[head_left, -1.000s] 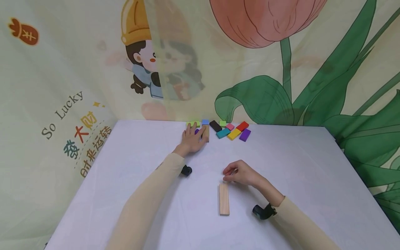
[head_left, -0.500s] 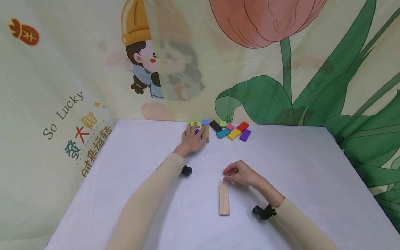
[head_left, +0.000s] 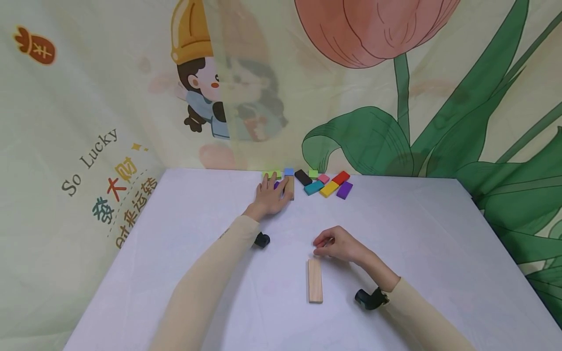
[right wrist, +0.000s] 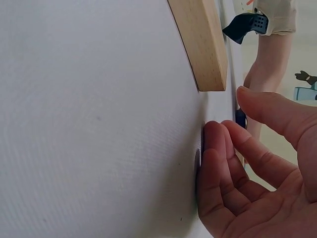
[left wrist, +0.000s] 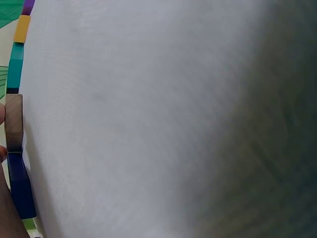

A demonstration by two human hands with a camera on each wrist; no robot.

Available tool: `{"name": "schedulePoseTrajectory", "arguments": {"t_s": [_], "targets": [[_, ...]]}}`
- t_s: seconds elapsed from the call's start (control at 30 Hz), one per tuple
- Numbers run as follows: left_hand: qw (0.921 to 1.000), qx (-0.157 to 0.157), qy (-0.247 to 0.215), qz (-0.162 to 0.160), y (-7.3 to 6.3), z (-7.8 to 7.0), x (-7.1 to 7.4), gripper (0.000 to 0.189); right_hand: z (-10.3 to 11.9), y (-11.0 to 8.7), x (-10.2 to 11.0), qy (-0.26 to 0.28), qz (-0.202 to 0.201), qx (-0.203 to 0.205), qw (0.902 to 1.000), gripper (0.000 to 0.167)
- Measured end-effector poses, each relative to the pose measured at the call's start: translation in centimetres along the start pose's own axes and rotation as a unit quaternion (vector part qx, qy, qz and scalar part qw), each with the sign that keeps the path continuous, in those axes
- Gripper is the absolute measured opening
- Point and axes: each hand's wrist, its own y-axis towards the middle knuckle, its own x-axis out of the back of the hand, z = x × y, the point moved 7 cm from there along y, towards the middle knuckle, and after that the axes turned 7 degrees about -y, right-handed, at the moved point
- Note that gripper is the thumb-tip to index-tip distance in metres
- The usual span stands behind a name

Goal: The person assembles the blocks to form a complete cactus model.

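At the far edge of the table, my left hand (head_left: 269, 198) lies spread, fingers fairly straight, over several small blocks. Its thumb side is against an upright-lying plain wooden block (head_left: 290, 191). Peeking out between the fingers is a purple-blue block (head_left: 276, 185), partly hidden; a light green block (head_left: 277, 174) is at the fingertips. In the left wrist view, fingertips reach the wooden block beside a dark blue block (left wrist: 20, 186). My right hand (head_left: 341, 244) hangs loosely curled, thumb apart from the fingers and nothing between them. Just in front of it lies another plain wooden block (head_left: 314, 281).
Right of my left hand lie black (head_left: 303, 177), teal (head_left: 313, 187), yellow (head_left: 329, 188), red (head_left: 340, 177) and purple (head_left: 344, 190) blocks, with small blue, green and pink ones. A printed cloth (head_left: 351, 97) hangs behind the white table (head_left: 417, 234).
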Motion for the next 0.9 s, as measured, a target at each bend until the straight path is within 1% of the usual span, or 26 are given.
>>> {"name": "schedulePoseTrajectory", "arguments": {"t_s": [0.13, 0.27, 0.5, 0.7, 0.9], "targets": [[1.0000, -0.001, -0.006, 0.001, -0.02, -0.02, 0.08, 0.063, 0.06, -0.02, -0.08, 0.000, 0.001, 0.009, 1.0000, 0.023], [1.0000, 0.002, -0.001, 0.005, -0.02, -0.03, 0.06, 0.063, 0.06, -0.08, -0.17, -0.002, 0.004, 0.011, 0.9999, 0.026], [1.0000, 0.000, -0.005, 0.004, -0.09, -0.13, 0.17, 0.063, 0.13, -0.33, -0.34, 0.012, 0.024, 0.009, 0.9996, 0.030], [1.0000, 0.002, -0.005, 0.006, -0.06, -0.09, 0.14, 0.063, 0.30, -0.56, -0.55, 0.024, 0.041, 0.028, 0.9985, 0.020], [0.9999, 0.003, -0.008, 0.006, 0.05, -0.01, 0.07, 0.063, 0.30, -0.61, -0.77, 0.026, 0.045, 0.036, 0.9980, 0.012]]}}
